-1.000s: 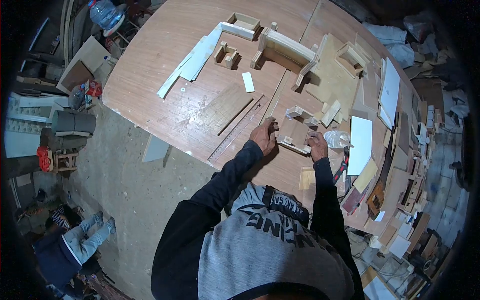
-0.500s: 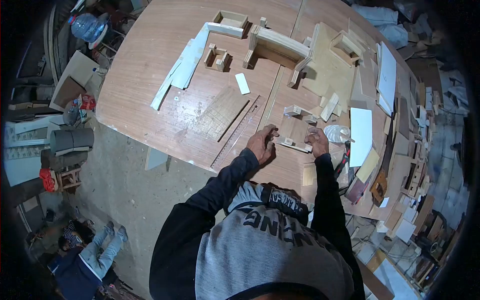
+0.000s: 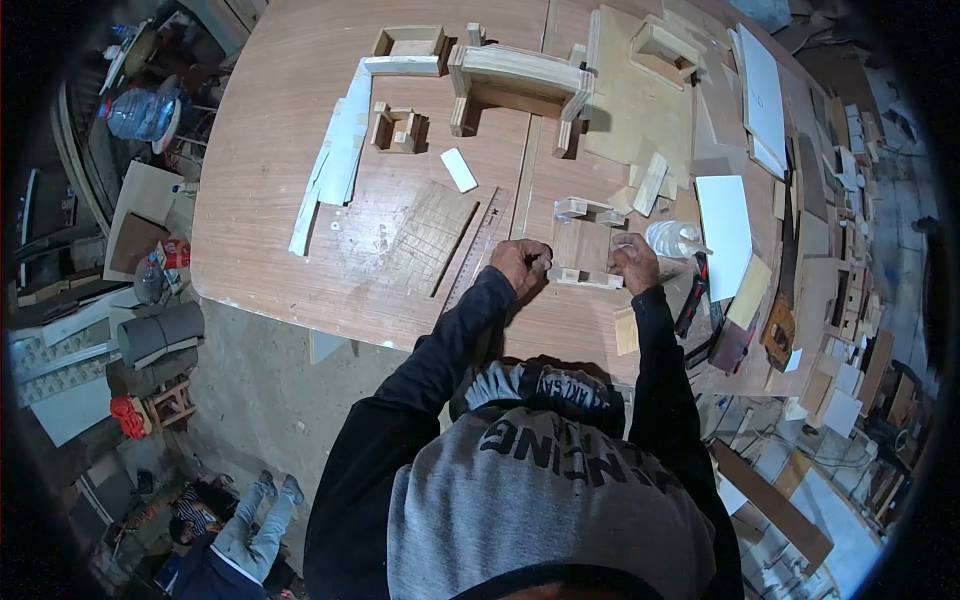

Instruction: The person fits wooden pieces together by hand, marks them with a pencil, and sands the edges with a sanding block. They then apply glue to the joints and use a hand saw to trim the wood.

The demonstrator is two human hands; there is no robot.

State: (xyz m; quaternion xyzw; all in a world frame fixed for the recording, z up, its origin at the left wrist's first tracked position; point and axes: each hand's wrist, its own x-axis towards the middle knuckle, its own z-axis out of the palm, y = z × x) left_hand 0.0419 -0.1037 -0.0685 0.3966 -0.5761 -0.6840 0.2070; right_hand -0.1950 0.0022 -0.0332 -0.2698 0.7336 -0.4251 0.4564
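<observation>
A grey hooded top with black sleeves fills the bottom of the view, and both arms reach forward over the near edge of a big wooden table [image 3: 260,200]. The left hand [image 3: 522,262] and the right hand [image 3: 633,262] are set apart, one at each side of a small wooden panel [image 3: 585,248] that lies flat on the table right in front of the person. The right hand has its fingers folded over the panel's right edge and holds it. The left hand is curled, its fingertips against the panel's near left corner, but I cannot tell whether it pinches anything. A thin strip [image 3: 585,279] runs along the panel's near edge between the two hands. A pale square of wood [image 3: 626,331] lies nearer, beside the right sleeve, and a red and black tool [image 3: 692,300] lies just right of that arm. Left of the left hand a long ruler [image 3: 478,240] lies slantwise next to a scored board [image 3: 425,240]. Just beyond the right hand sits a clear plastic bag [image 3: 675,238], with a white sheet [image 3: 725,222] beside it. Farther off stand a small wooden bench [image 3: 520,75], a cluster of blocks [image 3: 397,128], an open box [image 3: 408,42] and some white strips [image 3: 335,165]. Down on the floor to the left there is a water bottle [image 3: 140,112], and another person [image 3: 215,545] is on the ground.
</observation>
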